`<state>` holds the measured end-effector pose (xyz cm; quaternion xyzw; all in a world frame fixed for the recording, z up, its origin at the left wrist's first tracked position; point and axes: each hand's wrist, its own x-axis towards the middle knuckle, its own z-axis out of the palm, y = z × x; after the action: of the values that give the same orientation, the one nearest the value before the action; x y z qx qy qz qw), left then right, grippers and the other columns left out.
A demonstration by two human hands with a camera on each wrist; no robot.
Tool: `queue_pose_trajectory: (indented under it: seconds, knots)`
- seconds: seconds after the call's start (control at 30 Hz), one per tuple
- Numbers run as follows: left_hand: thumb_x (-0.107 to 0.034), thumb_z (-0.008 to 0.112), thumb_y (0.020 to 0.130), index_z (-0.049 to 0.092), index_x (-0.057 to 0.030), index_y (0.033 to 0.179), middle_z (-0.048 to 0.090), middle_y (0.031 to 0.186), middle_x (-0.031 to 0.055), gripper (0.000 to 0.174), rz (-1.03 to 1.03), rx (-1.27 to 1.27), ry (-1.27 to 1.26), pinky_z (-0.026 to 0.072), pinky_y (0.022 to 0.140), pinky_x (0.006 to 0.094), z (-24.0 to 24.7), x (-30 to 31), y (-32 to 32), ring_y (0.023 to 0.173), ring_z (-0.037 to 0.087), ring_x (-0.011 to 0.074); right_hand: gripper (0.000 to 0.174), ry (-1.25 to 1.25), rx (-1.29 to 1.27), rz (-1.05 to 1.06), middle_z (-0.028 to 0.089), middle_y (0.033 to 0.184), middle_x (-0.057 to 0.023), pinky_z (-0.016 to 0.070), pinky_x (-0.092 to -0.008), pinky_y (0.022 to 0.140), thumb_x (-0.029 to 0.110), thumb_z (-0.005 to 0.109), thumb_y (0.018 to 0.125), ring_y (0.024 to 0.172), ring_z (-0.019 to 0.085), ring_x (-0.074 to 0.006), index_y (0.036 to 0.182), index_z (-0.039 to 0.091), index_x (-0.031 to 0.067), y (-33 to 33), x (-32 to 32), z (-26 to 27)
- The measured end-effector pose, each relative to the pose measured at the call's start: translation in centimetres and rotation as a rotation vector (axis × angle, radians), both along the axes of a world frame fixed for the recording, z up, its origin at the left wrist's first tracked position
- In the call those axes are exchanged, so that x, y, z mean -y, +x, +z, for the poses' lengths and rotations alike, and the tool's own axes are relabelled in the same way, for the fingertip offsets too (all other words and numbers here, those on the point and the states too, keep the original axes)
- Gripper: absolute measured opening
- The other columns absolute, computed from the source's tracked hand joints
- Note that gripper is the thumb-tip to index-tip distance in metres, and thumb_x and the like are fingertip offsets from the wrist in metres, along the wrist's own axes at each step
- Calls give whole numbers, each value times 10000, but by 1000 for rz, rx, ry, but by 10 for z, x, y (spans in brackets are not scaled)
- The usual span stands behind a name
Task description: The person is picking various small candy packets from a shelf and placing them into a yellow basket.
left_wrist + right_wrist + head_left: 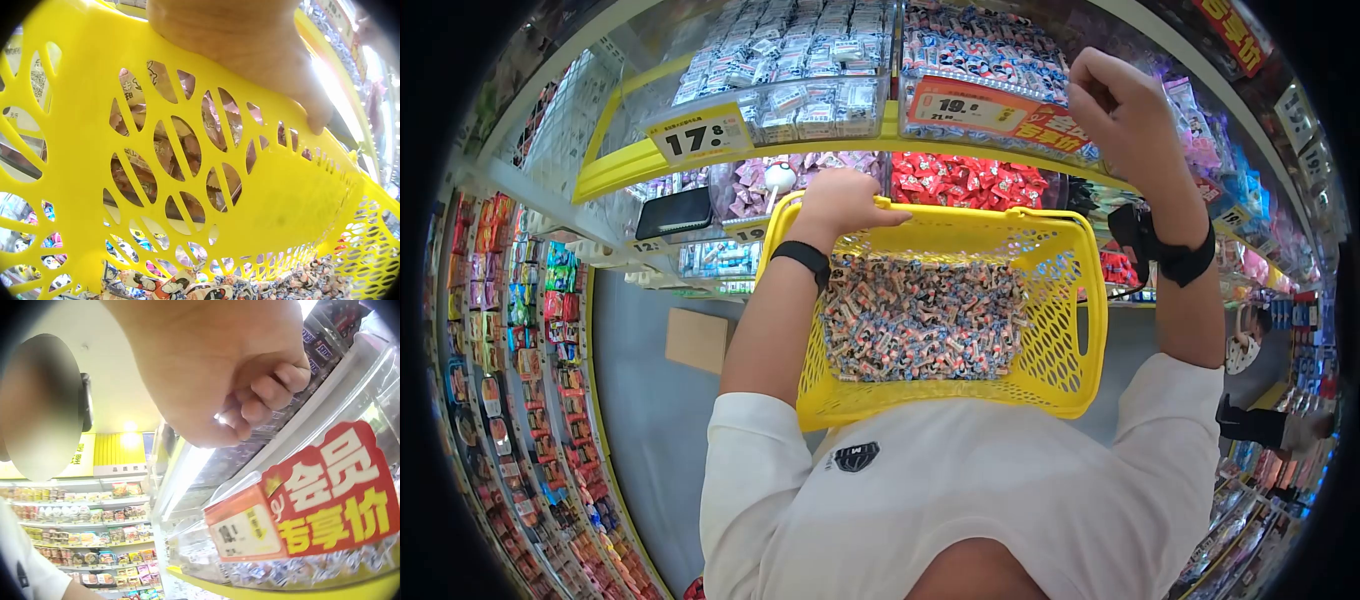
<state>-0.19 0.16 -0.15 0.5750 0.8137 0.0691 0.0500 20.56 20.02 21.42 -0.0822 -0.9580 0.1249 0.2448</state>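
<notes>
My left hand (840,203) grips the far rim of a yellow shopping basket (1090,290), thumb lying along the inner edge. In the left wrist view the same hand (231,50) covers part of the rim above the perforated wall. Many small wrapped candies (920,325) cover the basket's bottom. My right hand (1115,105) is raised at the front of an upper bin of blue-and-white wrapped candies (985,40). Its fingers (270,392) are curled toward the palm in the right wrist view, and nothing shows in them. A red-and-yellow price sign (334,487) stands below that hand.
A neighbouring bin holds white-and-blue candies (820,60), behind a 17.8 price tag (700,135). Red candies (970,180) fill a lower bin. A dark phone-like device (675,213) lies on the shelf. A cardboard box (697,340) sits on the floor; snack shelves (525,350) line the left.
</notes>
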Motion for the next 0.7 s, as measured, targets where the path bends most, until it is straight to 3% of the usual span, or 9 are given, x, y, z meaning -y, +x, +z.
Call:
queue_pose_trajectory:
  seconds: [0.17,0.27,0.5,0.7]
  knots:
    - [-761,628,678,731,-87,689,658,640,120,682,6,6,15,523,605,422,0,-1,0,634,661,302,75,-209,38,236,517,689,-91,432,-328,566,53,622,809,620,550,-216,814,552,26,19,44,-33]
    - [-764,627,679,724,-81,678,655,637,121,690,-1,-4,20,524,603,419,-1,-1,0,635,660,301,95,-310,182,346,571,723,-127,448,-406,586,94,627,797,664,579,-311,795,554,33,15,58,-78]
    - [-764,632,679,712,-74,662,647,624,118,694,-10,-31,26,523,596,413,-2,0,0,614,652,300,148,-387,442,264,627,822,-156,482,-471,703,186,592,827,797,614,-373,822,602,38,4,76,-186]
    - [-762,635,676,717,-77,671,647,625,119,690,-5,-21,26,523,596,415,-3,0,0,620,655,302,236,-437,605,291,645,898,-187,501,-481,803,199,583,827,890,637,-377,987,677,54,-1,83,-269]
